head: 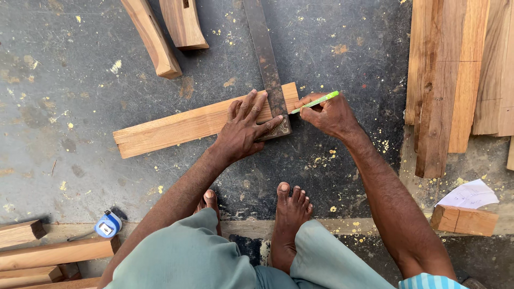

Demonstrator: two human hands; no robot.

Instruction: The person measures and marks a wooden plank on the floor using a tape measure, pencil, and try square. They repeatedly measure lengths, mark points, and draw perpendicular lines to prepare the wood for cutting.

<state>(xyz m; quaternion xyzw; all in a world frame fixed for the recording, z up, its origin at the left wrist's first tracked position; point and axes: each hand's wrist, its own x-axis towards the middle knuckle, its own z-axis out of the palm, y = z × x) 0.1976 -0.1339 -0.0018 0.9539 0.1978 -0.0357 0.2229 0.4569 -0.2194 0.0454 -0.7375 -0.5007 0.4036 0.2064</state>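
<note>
A pale wooden plank (176,128) lies slanted on the dark floor. A metal try square (266,59) rests across the plank's right end, its blade running away from me. My left hand (243,128) presses flat on the plank and the square's stock, fingers spread. My right hand (329,115) grips a green pencil (316,101), whose tip touches the plank beside the square's blade near the plank's right end.
Two short wood pieces (160,43) lie at the top. A stack of boards (450,80) fills the right side. A blue tape measure (108,226) sits lower left beside more timber (53,254). A wood block (465,220) with paper lies lower right. My bare feet (289,214) are below the plank.
</note>
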